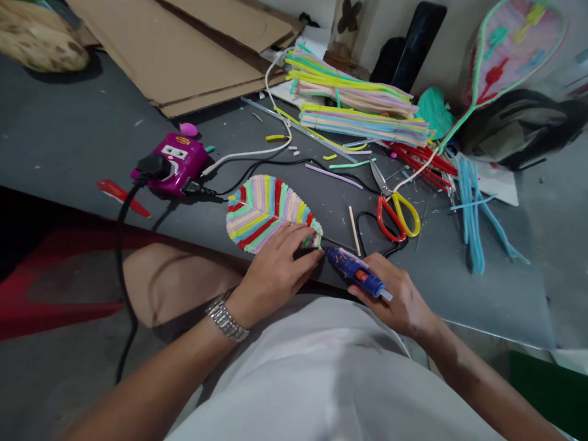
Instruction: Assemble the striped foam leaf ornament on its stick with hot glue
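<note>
Striped leaf (266,211) flat on grey desk (73,147), long axis running left-right | left hand (275,269) open, fingers pressing its right end | right hand (395,300) closed round blue glue gun (353,274), nozzle just right of that end

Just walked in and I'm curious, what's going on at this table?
A person is working on a striped leaf made of coloured pipe cleaners. The left hand presses down on the leaf's near edge, while the right hand holds a blue glue gun with its nozzle at that same edge. Scissors, bundles of pipe cleaners and a purple power strip lie on the grey table.
</note>
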The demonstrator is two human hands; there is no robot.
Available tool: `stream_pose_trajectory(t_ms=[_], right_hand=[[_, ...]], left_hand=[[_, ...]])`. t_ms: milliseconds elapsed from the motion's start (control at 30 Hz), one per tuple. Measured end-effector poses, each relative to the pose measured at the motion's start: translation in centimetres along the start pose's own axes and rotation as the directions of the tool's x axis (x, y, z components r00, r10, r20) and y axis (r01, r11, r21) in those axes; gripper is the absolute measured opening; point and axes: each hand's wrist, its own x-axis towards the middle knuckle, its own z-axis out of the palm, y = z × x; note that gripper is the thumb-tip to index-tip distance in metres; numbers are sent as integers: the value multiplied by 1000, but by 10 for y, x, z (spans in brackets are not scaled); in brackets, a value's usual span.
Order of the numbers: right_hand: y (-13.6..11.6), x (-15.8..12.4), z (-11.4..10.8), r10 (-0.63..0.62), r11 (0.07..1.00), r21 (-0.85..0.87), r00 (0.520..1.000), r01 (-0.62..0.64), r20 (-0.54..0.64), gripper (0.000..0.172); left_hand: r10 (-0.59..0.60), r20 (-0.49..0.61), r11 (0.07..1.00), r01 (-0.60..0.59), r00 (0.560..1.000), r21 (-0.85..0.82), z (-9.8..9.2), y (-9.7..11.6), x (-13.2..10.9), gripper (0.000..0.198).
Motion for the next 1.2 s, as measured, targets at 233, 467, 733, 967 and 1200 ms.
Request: stream_pose_trajectory(t_ms=[233, 467, 733, 967, 1200], right_hand=[[2, -1, -5, -40, 999, 21, 997, 41, -63, 13], [3, -2, -6, -37, 999, 20, 998, 38, -43, 13], [2, 5, -4, -58, 998, -12, 998, 57, -32, 14], [4, 8, -1, -31, 999, -36, 999, 30, -14, 14], [9, 5, 4, -19, 996, -89, 999, 16, -30, 12]], left_hand=[[-14, -1, 998, 14, 1000, 65, -10, -14, 12, 26], [160, 129, 967, -181, 979, 177, -21, -24, 26, 22], [189, 100, 951, -207, 977, 231, -21, -25, 24, 19], [196, 63, 956, -205, 978, 212, -21, -25, 25, 17], [205, 65, 955, -214, 977, 206, -21, -26, 24, 17]])
